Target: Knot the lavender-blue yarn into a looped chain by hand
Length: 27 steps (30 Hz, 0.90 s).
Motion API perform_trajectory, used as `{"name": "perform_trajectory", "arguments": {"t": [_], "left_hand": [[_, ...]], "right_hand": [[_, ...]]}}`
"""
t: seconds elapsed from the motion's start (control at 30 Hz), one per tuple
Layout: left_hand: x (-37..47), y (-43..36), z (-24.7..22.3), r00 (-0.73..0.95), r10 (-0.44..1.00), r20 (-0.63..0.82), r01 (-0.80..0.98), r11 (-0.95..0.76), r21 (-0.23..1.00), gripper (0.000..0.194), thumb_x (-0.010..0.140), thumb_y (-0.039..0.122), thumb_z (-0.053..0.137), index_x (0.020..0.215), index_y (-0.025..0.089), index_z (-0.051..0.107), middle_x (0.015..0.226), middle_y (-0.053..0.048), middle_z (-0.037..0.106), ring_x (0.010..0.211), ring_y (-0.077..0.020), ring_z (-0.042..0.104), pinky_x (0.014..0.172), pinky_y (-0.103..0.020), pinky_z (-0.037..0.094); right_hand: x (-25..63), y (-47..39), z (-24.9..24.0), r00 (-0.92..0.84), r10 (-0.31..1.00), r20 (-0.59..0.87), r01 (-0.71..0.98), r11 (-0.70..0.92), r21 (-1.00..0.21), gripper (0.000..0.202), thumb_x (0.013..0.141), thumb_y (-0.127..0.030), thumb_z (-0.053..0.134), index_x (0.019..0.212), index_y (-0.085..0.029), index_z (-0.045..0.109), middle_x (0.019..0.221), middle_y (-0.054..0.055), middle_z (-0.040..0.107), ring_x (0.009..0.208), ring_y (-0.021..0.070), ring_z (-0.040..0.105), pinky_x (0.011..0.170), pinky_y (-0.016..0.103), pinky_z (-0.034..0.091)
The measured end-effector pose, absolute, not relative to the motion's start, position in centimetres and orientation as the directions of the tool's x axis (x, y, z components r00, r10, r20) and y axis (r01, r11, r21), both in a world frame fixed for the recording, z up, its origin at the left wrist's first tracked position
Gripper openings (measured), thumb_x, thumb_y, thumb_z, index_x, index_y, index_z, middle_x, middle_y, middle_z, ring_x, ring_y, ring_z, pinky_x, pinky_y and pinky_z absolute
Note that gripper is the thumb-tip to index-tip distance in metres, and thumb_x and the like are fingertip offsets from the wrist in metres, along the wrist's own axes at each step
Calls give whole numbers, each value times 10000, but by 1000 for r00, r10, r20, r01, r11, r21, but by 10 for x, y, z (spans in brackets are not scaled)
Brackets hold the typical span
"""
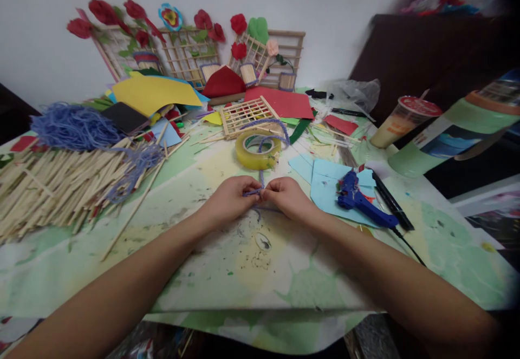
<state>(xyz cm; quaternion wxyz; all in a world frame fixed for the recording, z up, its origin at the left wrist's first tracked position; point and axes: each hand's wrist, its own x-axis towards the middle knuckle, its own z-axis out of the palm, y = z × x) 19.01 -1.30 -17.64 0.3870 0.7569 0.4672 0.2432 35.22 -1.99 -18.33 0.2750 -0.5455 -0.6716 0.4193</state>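
Both hands meet over the middle of the table, just in front of a roll of yellowish tape (257, 150). A braided blue-purple yarn cord (262, 177) runs from the tape roll down to my fingers. My left hand (233, 196) is closed, pinching the yarn between thumb and fingertips. Close against it, my right hand (286, 196) is closed in a pinch on the same yarn. Loose strands hang below the fingertips. Behind the roll, the braid loops over the edge of a small wooden stick lattice (248, 116).
A pile of thin wooden sticks (52, 188) and a heap of blue yarn (77, 126) lie left. On the right are a blue glue gun (361, 199) on light blue paper (325, 191), a drink cup (400, 121) and a green bottle (450, 131). Stick lattices with paper flowers (187, 50) lean against the wall.
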Motion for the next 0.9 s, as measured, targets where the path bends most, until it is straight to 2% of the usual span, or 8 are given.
{"name": "perform_trajectory", "arguments": {"t": [0.23,0.43,0.53,0.67,0.8,0.9], "left_hand": [[184,-12,-171,460,888,-9,599,-303,742,235,683,225,548,876,199,680,850,-44,678,754,-187,582,658,-251,393],[177,-11,-159,403,915,16,659,-302,688,190,709,320,547,671,184,673,641,-42,625,604,-166,507,553,-244,318],[182,-19,-155,474,880,5,637,-347,689,221,754,330,508,666,186,650,629,-30,607,582,-151,491,540,-239,299],[193,-35,-156,535,843,63,594,-428,681,202,786,293,479,702,197,635,680,-39,610,626,-163,499,581,-247,307],[200,-48,-162,507,856,107,623,-449,640,187,788,286,480,711,202,628,694,-57,601,647,-181,495,595,-263,300],[201,-54,-160,593,800,90,584,-504,636,180,778,301,502,698,199,627,691,-52,601,629,-169,482,585,-264,288]], "right_hand": [[351,-21,-186,-224,974,-43,463,67,-884,128,624,-203,442,518,-144,482,485,-42,317,478,71,292,459,222,202],[351,-22,-185,-236,971,-49,458,67,-886,145,631,-204,440,496,-151,452,488,-39,312,478,70,279,456,230,194],[351,-22,-185,-235,971,-49,444,62,-894,162,639,-219,440,493,-151,455,487,-42,302,477,70,272,457,229,195],[351,-21,-184,-232,972,-39,391,56,-919,199,651,-232,428,465,-159,416,463,-50,268,468,68,249,458,225,199],[351,-21,-182,-241,968,-68,349,21,-937,240,668,-270,447,456,-163,407,429,-47,314,456,70,281,458,222,220],[351,-21,-182,-244,964,-104,348,-13,-937,193,638,-257,497,481,-152,456,437,-43,366,451,67,303,451,220,227]]}}
